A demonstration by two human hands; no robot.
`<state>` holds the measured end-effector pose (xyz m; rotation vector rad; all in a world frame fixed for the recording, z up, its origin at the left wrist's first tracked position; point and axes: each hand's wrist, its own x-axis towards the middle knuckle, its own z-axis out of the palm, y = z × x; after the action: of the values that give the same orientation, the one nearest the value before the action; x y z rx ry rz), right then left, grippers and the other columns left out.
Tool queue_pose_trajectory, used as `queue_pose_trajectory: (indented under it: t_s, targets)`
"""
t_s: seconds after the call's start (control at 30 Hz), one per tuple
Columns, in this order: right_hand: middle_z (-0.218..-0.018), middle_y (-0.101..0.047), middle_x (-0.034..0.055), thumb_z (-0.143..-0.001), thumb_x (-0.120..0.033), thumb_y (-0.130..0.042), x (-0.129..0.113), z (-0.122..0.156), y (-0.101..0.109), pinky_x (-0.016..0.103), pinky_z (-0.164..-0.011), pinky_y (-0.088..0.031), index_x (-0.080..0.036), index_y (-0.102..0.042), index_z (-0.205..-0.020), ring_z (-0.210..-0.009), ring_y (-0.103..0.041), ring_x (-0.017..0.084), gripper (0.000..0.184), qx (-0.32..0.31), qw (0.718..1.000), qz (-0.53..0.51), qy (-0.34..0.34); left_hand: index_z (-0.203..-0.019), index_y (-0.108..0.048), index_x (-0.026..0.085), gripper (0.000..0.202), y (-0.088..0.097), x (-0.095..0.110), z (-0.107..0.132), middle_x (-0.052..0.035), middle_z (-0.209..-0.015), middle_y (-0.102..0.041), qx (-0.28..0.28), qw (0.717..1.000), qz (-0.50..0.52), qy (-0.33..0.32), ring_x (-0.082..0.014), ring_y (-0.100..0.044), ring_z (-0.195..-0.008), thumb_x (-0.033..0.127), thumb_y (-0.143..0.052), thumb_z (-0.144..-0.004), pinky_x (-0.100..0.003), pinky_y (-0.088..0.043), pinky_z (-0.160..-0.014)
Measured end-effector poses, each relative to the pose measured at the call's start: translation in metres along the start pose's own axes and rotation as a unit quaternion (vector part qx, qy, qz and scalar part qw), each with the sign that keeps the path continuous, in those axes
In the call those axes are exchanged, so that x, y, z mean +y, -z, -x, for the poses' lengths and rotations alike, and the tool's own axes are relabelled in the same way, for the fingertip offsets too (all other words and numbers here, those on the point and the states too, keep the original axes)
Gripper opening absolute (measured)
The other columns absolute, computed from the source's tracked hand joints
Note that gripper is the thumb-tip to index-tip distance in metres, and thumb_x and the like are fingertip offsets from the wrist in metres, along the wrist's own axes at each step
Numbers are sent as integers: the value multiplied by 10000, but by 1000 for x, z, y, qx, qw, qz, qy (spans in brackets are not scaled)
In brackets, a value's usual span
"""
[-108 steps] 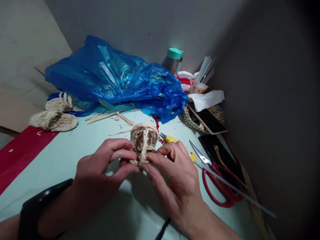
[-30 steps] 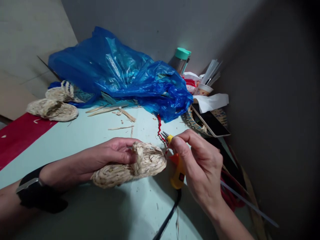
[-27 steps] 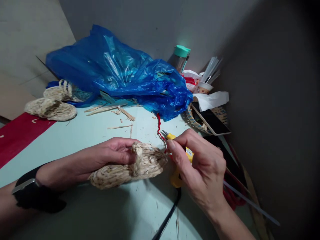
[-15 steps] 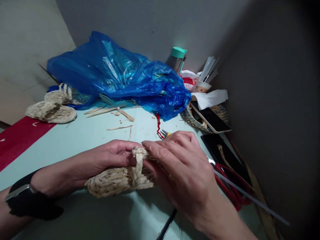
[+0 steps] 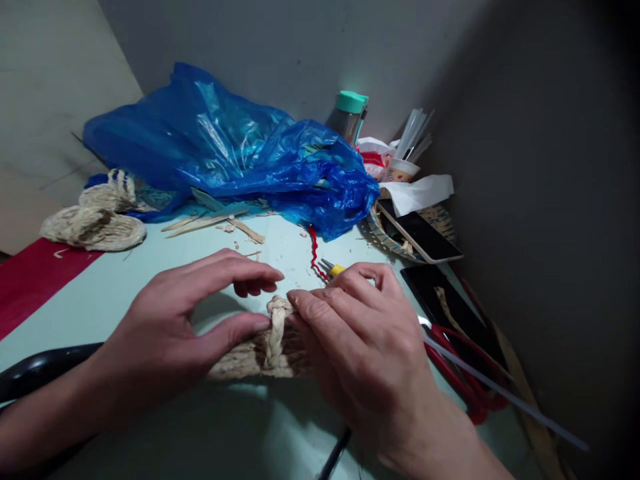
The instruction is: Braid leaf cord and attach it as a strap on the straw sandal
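Note:
Between my hands is a small woven straw sandal (image 5: 240, 360) of pale plaited fibre, with a braided strap (image 5: 276, 333) rising across its middle. My right hand (image 5: 365, 353) grips the sandal's right part, fingers closed over the strap's top, and hides that end. On the other side my left hand (image 5: 195, 320) has its fingers apart, curved above the sole. Its thumb tip is close to the strap; whether it touches I cannot tell. A red cord (image 5: 314, 248) and yellow-handled pliers (image 5: 336, 271) lie just beyond my right hand.
A blue plastic bag (image 5: 230, 147) spreads across the back. Woven slippers (image 5: 95, 228) lie at left by a red strip (image 5: 45, 280). At right are a woven basket (image 5: 373, 230), a phone (image 5: 425, 233), red-handled scissors (image 5: 450, 373) and a long translucent stick (image 5: 520, 400). Fibre scraps (image 5: 207, 223) litter the table.
My left hand has let go of the sandal, its fingers spreading apart above it, and swung forward over the sole. My right hand keeps its grip. The view has shifted slightly.

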<state>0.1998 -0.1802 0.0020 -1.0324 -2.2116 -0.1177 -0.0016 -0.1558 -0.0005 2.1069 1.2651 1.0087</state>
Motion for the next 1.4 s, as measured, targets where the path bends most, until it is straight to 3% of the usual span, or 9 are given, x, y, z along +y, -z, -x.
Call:
queue_pose_trajectory:
  t_s: [0.2,0.27,0.4,0.57,0.7,0.8,0.87,1.03,1.4]
  targets:
    - [-588,-565,11,-820,-24,-484,-2,3,-4,401,-731,-370,-122,-668,-713,-599,-451,154,235,-16,1000,-6,-6,-1017,-653,319,261,-8,5,12,59,-923,-738,-13,992,-51,-117,-121,-677,-827,113,-611,-862,-214,-504,-790]
    - [-587,-552,7,-807,-27,-473,-3,3,-5,396,-737,-373,-129,-654,-693,-601,-447,151,237,-18,1000,-5,-9,-1054,-649,314,281,-7,2,13,48,-953,-741,-16,992,-46,-112,-129,-677,-854,116,-602,-859,-220,-504,-808]
    - [-534,-489,-15,-767,-13,-461,-7,0,-9,383,-793,-393,-157,-597,-613,-562,-400,131,251,-10,1000,-8,-15,-1030,-688,315,211,-5,-1,16,43,-945,-771,-110,988,-79,-80,-155,-696,-829,217,-614,-859,-224,-525,-773]
    - [-537,-499,-8,-798,-14,-449,-7,1,-12,381,-824,-412,-168,-588,-600,-570,-407,144,287,-16,1000,-7,-6,-983,-703,292,172,-2,-1,17,46,-927,-781,-70,987,-128,-73,-150,-707,-795,249,-599,-853,-212,-513,-839]
    - [-640,-588,11,-924,-58,-430,-3,4,-11,403,-835,-416,-151,-681,-806,-671,-495,180,293,-56,998,-32,-13,-1025,-689,318,257,3,-4,12,57,-928,-794,-78,976,-138,-150,-142,-718,-765,196,-641,-803,-178,-532,-724]
    - [-748,-680,44,-980,-151,-466,-2,4,-6,415,-849,-432,-85,-668,-1106,-747,-554,205,247,-52,996,-65,-41,-933,-708,305,196,2,-1,10,55,-866,-793,29,981,-141,-130,-137,-716,-776,192,-607,-809,-178,-522,-782]
    - [-818,-723,75,-984,-220,-520,-2,2,-2,411,-884,-440,-33,-620,-1215,-795,-584,215,314,-15,997,-62,-52,-893,-715,295,169,0,2,11,54,-826,-785,49,983,-139,-110,-130,-708,-741,201,-607,-804,-175,-519,-756]
    - [-836,-735,2,-913,-136,-610,-4,-3,6,372,-924,-416,-173,-713,-946,-796,-601,170,114,21,997,-57,-37,-914,-687,314,175,-6,7,17,46,-849,-777,46,986,-145,-67,-150,-698,-757,236,-538,-869,-244,-508,-737]
    - [-700,-688,-54,-933,-62,-520,-15,-2,1,357,-915,-409,-204,-592,-636,-643,-569,95,337,39,996,-74,-32,-890,-670,294,156,-4,2,19,92,-812,-769,-4,987,-92,-129,-89,-714,-706,173,-685,-794,-156,-499,-647]
